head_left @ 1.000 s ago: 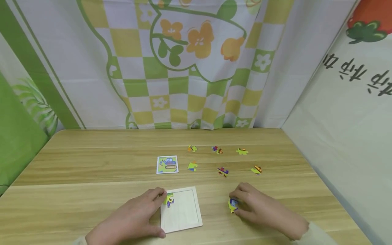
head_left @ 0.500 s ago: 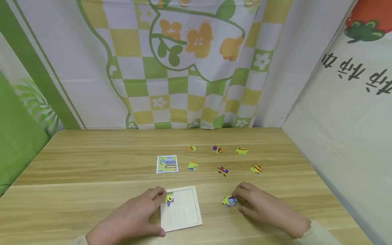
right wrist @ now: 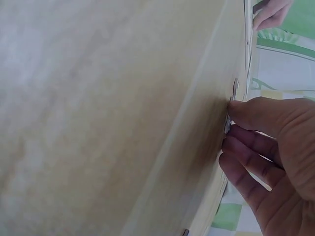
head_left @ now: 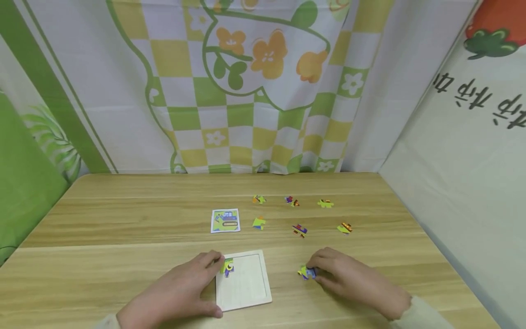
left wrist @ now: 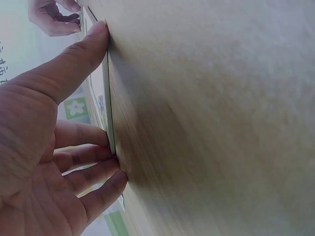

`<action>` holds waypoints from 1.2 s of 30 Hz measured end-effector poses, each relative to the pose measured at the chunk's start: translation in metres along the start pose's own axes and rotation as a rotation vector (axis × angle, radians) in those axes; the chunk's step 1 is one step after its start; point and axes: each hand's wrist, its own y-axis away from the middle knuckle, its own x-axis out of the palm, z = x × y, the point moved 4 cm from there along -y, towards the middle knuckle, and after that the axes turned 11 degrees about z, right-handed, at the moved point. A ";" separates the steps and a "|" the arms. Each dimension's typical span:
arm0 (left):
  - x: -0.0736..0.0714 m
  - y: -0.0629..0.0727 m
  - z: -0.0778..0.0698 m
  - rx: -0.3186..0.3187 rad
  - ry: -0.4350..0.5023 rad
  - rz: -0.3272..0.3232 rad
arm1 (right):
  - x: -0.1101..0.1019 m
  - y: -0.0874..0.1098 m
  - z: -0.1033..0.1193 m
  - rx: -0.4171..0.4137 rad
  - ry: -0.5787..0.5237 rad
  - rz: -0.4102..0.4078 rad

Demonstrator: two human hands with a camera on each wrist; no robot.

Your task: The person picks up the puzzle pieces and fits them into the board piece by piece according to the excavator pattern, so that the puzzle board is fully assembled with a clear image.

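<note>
My left hand (head_left: 178,288) holds the wooden puzzle tray (head_left: 248,288) by its left side, thumb at the near corner and fingers at the far corner. One yellow, green and purple jigsaw piece (head_left: 228,267) lies in the tray's far left corner. To the right of the tray, my right hand (head_left: 349,278) pinches a green, yellow and blue jigsaw piece (head_left: 305,273) low over the table. Its fingers cover the piece's right part. In the right wrist view, thumb and forefinger meet at the thin piece (right wrist: 228,125), the other fingers loosely bent.
Beyond the tray lies a square picture card (head_left: 225,221) of a digger. Several loose pieces are spread across the table (head_left: 144,201), among them a green one (head_left: 259,223), a red and purple one (head_left: 299,230) and a striped one (head_left: 344,228). A patterned curtain (head_left: 238,116) hangs behind.
The piece at my right hand has turned and shifted slightly left. My right fingers drew back to its edge, then came forward over it again. My left hand and the tray stay put.
</note>
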 end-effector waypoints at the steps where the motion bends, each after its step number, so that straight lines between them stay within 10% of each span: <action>1: 0.000 0.000 0.000 -0.001 0.001 0.004 | 0.000 0.000 0.000 -0.007 0.006 -0.009; 36: 0.002 0.003 0.001 0.009 -0.006 -0.019 | -0.027 -0.009 0.006 0.004 0.019 -0.103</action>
